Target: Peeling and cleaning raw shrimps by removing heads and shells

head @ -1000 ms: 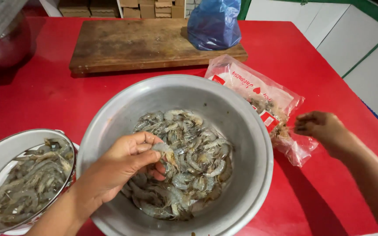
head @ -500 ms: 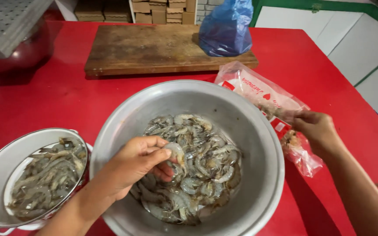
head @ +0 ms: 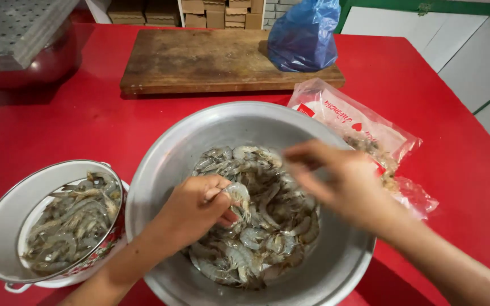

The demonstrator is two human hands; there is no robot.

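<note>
A big metal bowl (head: pixel 199 133) on the red table (head: pixel 69 130) holds a heap of raw grey shrimp (head: pixel 267 238). My left hand (head: pixel 191 209) is inside the bowl, its fingers closed on one shrimp (head: pixel 238 195) lifted a little above the heap. My right hand (head: pixel 336 181) is blurred with motion over the right side of the bowl, fingers spread and holding nothing. A clear plastic bag (head: pixel 364 133) with shrimp scraps lies just right of the bowl.
A white enamel colander (head: pixel 7 221) with several shrimp stands at the lower left. A wooden cutting board (head: pixel 199 59) lies at the back, with a blue plastic bag (head: pixel 304 37) on its right end. A metal pot (head: pixel 24 62) stands at the far left.
My right hand has left the plastic bag and swung left over the bowl toward the shrimp in my left hand. My left hand has stayed put.
</note>
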